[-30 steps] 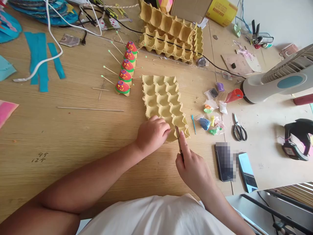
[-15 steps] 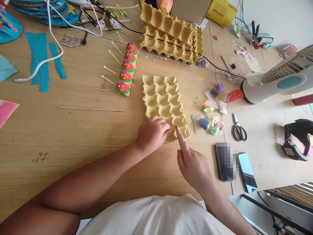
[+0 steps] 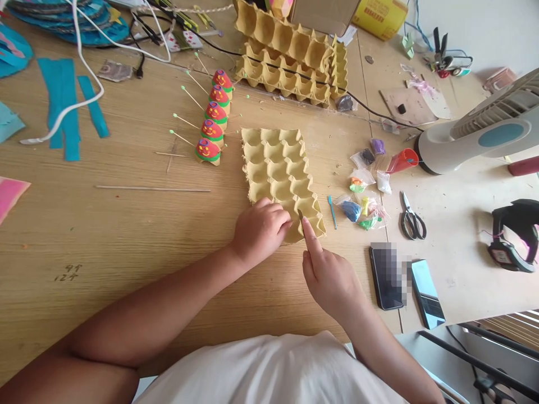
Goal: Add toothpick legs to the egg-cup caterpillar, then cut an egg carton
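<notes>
The curled left hand (image 3: 261, 233) rested on the pulp egg tray (image 3: 275, 152) at frame centre, its grip unclear; the right hand (image 3: 334, 283) gripped a knife (image 3: 300, 215), forefinger extended. Short strokes clear of the left fingertips seemed safest.

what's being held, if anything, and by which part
The right hand holds a knife by its rear end; the left hand lies on the egg tray.

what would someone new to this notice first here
Probably the row of five smiling red-and-green figures, left of centre. Next, the pale yellow egg tray mid-table, where the left hand rests and the right hand holds a knife. The big white fan stands out at far right.
</notes>
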Action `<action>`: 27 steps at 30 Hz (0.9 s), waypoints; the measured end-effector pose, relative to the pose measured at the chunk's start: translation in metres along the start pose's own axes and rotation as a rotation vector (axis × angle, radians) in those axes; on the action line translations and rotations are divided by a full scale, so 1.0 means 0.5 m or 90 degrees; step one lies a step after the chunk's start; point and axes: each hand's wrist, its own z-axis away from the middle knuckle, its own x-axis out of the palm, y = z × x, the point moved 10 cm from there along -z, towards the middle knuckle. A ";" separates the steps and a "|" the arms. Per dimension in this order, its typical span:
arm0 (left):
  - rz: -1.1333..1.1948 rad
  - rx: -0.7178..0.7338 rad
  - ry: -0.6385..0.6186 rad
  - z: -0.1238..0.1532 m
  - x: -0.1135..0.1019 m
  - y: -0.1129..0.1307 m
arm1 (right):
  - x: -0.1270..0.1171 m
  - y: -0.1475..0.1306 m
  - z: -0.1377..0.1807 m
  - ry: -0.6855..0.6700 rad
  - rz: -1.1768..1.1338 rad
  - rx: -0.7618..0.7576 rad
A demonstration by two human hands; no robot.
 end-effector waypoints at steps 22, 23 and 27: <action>-0.001 0.016 0.008 -0.001 -0.003 0.004 | -0.024 0.000 -0.010 -0.023 0.020 -0.014; 0.002 0.015 0.008 -0.001 -0.002 0.004 | -0.025 0.001 -0.007 -0.021 0.013 -0.018; 0.011 0.005 0.004 0.000 0.002 0.000 | -0.033 0.002 0.007 -0.021 0.005 -0.018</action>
